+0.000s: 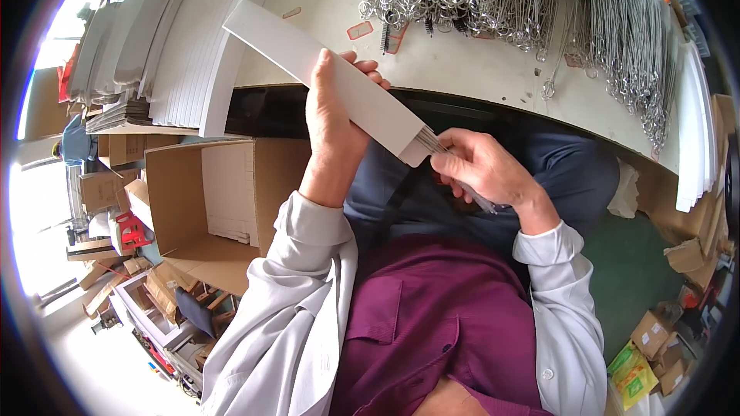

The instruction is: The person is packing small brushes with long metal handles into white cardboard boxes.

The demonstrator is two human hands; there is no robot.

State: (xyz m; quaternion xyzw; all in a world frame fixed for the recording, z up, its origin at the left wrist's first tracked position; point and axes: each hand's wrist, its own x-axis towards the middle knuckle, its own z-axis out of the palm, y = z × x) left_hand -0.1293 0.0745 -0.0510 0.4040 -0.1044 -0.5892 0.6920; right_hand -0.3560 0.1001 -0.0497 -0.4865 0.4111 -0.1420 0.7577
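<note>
My left hand is wrapped round a long, narrow white cardboard box, held slantwise above my lap. The box's open end faces lower right, with a small end flap folded out. From that opening sticks a bundle of thin metal rods. My right hand is closed on this bundle just outside the box. Below my right fingers the bundle's tail shows, looking clear or shiny; whether a plastic sleeve covers it I cannot make out. The rods' ends inside the box are hidden.
Heaps of thin metal wires with ring ends lie across the table, with more at right. White boxes stand stacked at left; others stand far right. An open brown carton sits below the table's left.
</note>
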